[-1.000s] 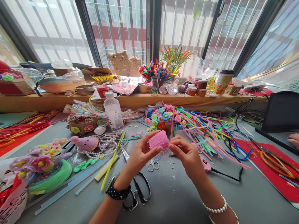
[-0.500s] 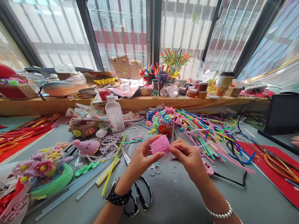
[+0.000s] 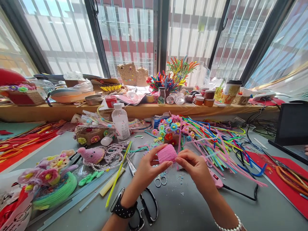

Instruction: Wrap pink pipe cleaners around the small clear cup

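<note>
A fuzzy pink pipe-cleaner bundle (image 3: 166,153) is held above the grey table (image 3: 185,205) between both hands. My left hand (image 3: 149,168), with a black dotted watch on the wrist, pinches its left side with thumb and fingers. My right hand (image 3: 193,166), wearing a silver bracelet, presses fingertips against its right side. A pink pipe cleaner (image 3: 178,141) runs up from the bundle between the hands.
Black-handled scissors (image 3: 145,205) and small silver scissors (image 3: 160,180) lie under my wrists. A pink glue gun (image 3: 216,180) with black cord lies to the right, beside a spread of coloured pipe cleaners (image 3: 216,141). Clear bottle (image 3: 121,123), pearl strings (image 3: 112,154) and flower crafts (image 3: 51,179) sit left.
The view has tilted up slightly, so everything sits lower in frame. Both hands keep their hold on the pink bundle, with the fingers shifted a little closer together.
</note>
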### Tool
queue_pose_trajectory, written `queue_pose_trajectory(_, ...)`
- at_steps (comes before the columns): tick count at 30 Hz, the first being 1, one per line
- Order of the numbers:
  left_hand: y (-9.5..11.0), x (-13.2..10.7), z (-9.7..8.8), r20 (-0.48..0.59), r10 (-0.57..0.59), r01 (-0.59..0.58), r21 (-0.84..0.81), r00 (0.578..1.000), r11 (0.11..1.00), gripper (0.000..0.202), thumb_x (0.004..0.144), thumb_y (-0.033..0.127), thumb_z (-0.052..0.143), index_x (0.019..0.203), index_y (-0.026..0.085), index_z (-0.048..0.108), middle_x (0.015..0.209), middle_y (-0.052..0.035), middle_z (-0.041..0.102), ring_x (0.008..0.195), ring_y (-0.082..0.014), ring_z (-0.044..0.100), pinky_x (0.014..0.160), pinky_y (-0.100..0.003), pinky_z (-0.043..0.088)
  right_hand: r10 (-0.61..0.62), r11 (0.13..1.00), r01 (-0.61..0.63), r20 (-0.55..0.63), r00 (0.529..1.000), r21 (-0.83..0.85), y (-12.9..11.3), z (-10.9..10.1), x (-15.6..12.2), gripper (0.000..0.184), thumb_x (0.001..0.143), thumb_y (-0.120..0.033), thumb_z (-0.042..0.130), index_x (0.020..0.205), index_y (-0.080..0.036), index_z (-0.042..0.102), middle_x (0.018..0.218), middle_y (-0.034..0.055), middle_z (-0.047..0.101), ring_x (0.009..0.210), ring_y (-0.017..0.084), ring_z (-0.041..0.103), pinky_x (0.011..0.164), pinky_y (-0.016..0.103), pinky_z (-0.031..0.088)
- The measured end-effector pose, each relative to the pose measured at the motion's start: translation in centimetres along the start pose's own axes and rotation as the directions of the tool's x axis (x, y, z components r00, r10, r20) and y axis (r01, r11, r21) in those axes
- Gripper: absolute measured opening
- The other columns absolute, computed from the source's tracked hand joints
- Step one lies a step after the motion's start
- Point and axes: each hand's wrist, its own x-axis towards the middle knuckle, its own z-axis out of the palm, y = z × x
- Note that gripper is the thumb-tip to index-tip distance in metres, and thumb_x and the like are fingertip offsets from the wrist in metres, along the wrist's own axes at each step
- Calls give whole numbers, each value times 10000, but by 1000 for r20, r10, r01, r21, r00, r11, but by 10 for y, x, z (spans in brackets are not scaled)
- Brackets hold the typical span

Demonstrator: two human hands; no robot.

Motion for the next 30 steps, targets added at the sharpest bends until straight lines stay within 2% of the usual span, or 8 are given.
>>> queue_pose_trajectory(3,-1,-1,0,-15,12,-11,63,1000,998,540,698,401,674,1193,221,557,1228,-92,572,915,-203,612,773,-307,523,7,1000,-7,7,1000,-7,0,0,1,253,734,-436,644,685,-190,677,738,28,580,726,169,509,633,276,386)
queue_pose_trajectory(9,-4,-1,1,-21,30,-28,88,999,996,548,696,414,673,1192,212,557,1178,-97,596,923,-210,614,781,-310,523,2,1000,-2,11,1000,-26,0,-1,1,244,743,-418,637,674,-185,660,732,25,567,731,170,503,656,282,374)
queue_pose_trajectory(26,-3,-1,0,-8,25,-25,70,1000,997,548,681,401,692,1180,212,567,1158,-94,606,942,-216,615,788,-311,522,-70,994,72,35,997,-79,-2,0,-1,248,801,-389,580,667,-180,600,730,17,519,700,151,465,632,268,359)
queue_pose_trajectory(30,-2,-2,-1,22,5,-5,33,1000,999,561,690,399,685,1194,197,543,1186,-108,584,941,-218,616,779,-312,523,-76,994,79,43,996,-78,-3,-1,-1,254,809,-392,568,668,-182,592,730,18,523,699,151,466,638,271,365)
